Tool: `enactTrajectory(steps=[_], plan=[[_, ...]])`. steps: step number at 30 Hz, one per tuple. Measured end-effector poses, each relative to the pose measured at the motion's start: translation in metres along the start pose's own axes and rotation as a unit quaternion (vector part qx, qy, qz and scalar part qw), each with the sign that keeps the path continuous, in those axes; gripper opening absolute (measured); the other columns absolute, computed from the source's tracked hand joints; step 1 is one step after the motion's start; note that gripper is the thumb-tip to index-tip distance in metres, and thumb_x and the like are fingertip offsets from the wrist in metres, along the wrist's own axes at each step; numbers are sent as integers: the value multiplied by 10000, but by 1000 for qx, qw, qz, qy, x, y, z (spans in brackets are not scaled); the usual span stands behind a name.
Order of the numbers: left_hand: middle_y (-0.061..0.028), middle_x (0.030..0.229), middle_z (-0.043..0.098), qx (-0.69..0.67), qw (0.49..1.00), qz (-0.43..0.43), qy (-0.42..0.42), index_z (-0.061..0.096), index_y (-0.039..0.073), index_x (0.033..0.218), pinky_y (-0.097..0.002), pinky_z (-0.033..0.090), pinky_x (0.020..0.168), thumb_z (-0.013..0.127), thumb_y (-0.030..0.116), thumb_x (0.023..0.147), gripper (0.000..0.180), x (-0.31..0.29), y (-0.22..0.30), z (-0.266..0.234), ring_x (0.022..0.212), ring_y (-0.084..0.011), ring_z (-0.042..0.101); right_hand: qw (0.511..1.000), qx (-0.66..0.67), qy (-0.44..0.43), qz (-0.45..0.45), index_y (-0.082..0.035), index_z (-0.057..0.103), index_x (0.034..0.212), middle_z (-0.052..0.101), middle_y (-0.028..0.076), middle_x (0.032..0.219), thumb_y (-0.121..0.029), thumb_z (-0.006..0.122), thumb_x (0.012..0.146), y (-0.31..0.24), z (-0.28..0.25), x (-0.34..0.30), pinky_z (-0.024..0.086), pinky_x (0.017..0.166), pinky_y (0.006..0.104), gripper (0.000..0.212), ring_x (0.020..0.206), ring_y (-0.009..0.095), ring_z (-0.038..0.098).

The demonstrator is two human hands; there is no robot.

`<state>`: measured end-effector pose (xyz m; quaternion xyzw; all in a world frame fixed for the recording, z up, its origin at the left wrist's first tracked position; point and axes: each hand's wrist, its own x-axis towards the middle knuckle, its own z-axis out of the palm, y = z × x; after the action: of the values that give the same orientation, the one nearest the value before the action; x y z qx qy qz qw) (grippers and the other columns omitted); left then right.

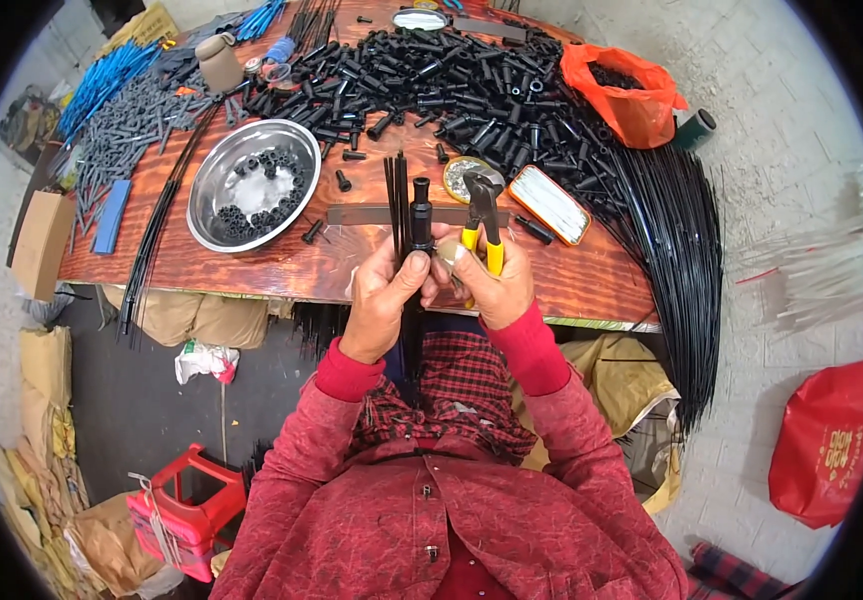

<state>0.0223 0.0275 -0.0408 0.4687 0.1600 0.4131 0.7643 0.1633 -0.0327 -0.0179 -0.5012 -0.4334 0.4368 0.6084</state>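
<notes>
My left hand [384, 297] grips a bundle of thin black rods [398, 205] together with a short black plastic tube [421, 214] standing upright at the table's near edge. My right hand [497, 285] holds yellow-handled pliers [482, 215], jaws up, just right of the tube, and its thumb touches the tube. Both forearms are in red sleeves. The rods run down past my lap, where a checked cloth lies.
A wooden table [282, 265] carries a steel bowl [252, 183] with small black rings, a big heap of black tubes [452, 85], an orange bag [627, 90], grey and blue parts at left, a flat metal strip. Long black rods [677, 260] hang off the right edge. Red stool, red bag on floor.
</notes>
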Motion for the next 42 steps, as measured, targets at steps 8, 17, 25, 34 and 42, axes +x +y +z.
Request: enactTrajectory(steps=[8,17,25,34,42], plan=[[-31,812,590,-8,1000,2,6,521,-32,1246,-212,402,609,560,248,960,403,-4,1,0,656,-72,489,998,49,-4,25,12,586,1164,609,-1,763,-172,599,920,8,3,0,432,537,188,306,631,51,558],[-22,810,602,-6,1000,-19,14,526,-4,1257,-198,407,595,551,224,959,376,-3,-5,1,655,-54,491,999,21,23,35,18,588,1144,610,-2,757,-172,584,925,-8,4,-4,431,532,201,290,588,54,528],[-14,812,597,23,1000,1,21,536,2,1256,-189,410,593,564,244,961,382,-6,1,1,652,-48,488,998,-21,45,-41,-8,613,1008,607,7,728,-169,638,901,3,9,-4,404,500,190,195,562,47,515],[-20,821,598,3,1000,3,18,536,-5,1240,-191,407,607,560,221,959,361,-8,0,-3,660,-57,489,999,13,33,-22,1,612,1019,611,8,733,-172,627,904,1,13,-4,416,519,187,209,583,48,522],[0,812,589,32,999,-3,28,550,-4,1233,-188,404,586,568,228,957,361,-7,0,3,651,-42,480,999,-10,41,-21,10,593,1042,631,21,776,-51,597,880,-4,10,-6,483,604,238,173,683,81,595]])
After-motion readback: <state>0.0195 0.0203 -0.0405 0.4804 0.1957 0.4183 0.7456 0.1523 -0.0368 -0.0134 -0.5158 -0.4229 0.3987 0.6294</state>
